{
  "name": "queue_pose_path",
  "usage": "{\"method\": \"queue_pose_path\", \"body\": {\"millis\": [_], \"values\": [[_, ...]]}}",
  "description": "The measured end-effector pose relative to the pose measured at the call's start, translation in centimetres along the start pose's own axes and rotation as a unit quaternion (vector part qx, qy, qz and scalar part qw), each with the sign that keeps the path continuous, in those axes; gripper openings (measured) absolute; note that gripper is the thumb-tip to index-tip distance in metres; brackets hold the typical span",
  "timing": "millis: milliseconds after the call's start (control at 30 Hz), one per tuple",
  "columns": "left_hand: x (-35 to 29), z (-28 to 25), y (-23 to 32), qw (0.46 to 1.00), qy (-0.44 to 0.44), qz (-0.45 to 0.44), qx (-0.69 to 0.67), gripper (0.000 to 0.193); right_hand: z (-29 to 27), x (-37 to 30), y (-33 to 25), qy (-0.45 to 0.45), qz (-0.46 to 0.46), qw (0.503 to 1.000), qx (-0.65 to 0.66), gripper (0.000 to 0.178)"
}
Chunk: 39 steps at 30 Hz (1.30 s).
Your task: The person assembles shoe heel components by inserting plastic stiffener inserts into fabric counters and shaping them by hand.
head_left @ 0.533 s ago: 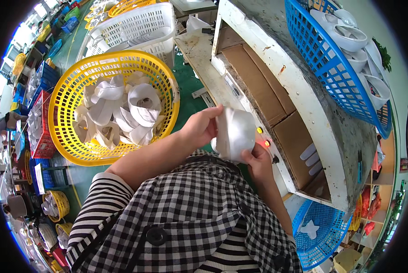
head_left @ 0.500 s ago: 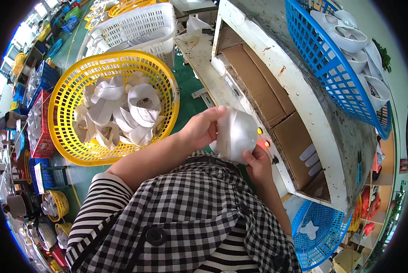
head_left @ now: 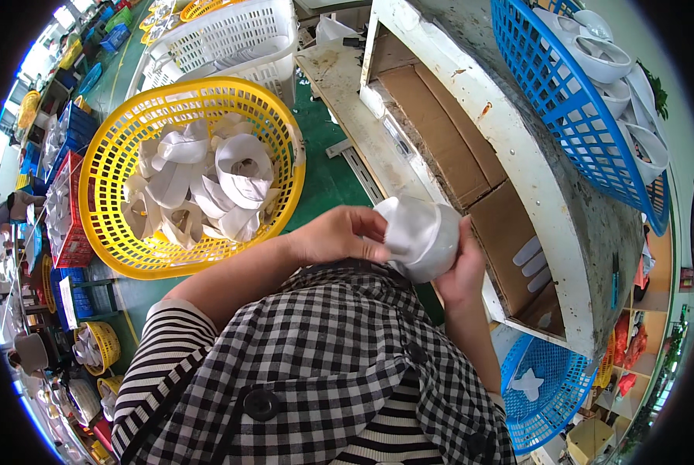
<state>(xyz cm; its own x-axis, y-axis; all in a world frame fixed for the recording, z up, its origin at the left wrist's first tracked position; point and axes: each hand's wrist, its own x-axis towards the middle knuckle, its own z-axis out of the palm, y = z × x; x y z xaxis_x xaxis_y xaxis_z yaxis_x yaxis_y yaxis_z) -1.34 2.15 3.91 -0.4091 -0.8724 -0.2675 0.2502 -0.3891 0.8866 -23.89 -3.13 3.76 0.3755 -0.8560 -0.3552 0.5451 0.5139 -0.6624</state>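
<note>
In front of my chest I hold a glossy white shoe upper (head_left: 420, 236), curved round into a cup-like shape. My right hand (head_left: 465, 271) grips its right side, thumb up along the edge and the palm beneath. At its left edge my left hand (head_left: 343, 236) has its fingers bent, thumb and fingertips at the rim of the piece. Left of my hands, a yellow basket (head_left: 289, 198) holds a heap of similar white and cream uppers (head_left: 180, 182).
A white crate (head_left: 285, 66) stands behind the yellow basket. To the right is a worn white bench with a cardboard-lined compartment (head_left: 455, 147) holding several white strips (head_left: 529, 263). On the bench sits a blue basket (head_left: 552, 101) of uppers; another blue basket (head_left: 517, 438) is lower right.
The shoe upper has been turned and brought slightly lower and right. My right hand has shifted up around its right side; my left hand has dropped from its top edge to its left edge.
</note>
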Motion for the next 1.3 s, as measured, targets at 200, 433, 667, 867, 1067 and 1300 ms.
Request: {"method": "queue_pose_path", "body": {"millis": [200,433,667,867,1067,1300], "values": [[0.3,1.0,-1.4,0.933,0.086,0.162,0.309,0.034,-0.6,2.0,-0.9,-0.093,0.101,0.974,0.178,0.04],[0.0,-1.4,-2.1,0.97,0.148,0.004,0.195,0.048,0.6,2.1,-1.4,-0.088,-0.012,0.991,0.099,0.041],[1.5,-2.9,-3.0,0.966,0.233,0.107,0.009,0.05,1.2,1.1,-0.7,-0.057,-0.012,0.998,0.038,0.044],[1.3,-3.2,-3.8,0.914,0.372,-0.011,0.16,0.033,4.1,-0.2,0.1,0.028,-0.159,0.983,-0.086,0.025],[-0.3,0.7,2.1,0.977,0.199,0.008,0.071,0.054,2.9,0.6,1.6,0.024,-0.125,0.957,-0.259,0.029],[-0.7,-1.3,0.2,0.93,0.237,0.027,-0.28,0.03,3.2,0.6,1.9,-0.094,0.077,0.962,-0.244,0.024]]}}
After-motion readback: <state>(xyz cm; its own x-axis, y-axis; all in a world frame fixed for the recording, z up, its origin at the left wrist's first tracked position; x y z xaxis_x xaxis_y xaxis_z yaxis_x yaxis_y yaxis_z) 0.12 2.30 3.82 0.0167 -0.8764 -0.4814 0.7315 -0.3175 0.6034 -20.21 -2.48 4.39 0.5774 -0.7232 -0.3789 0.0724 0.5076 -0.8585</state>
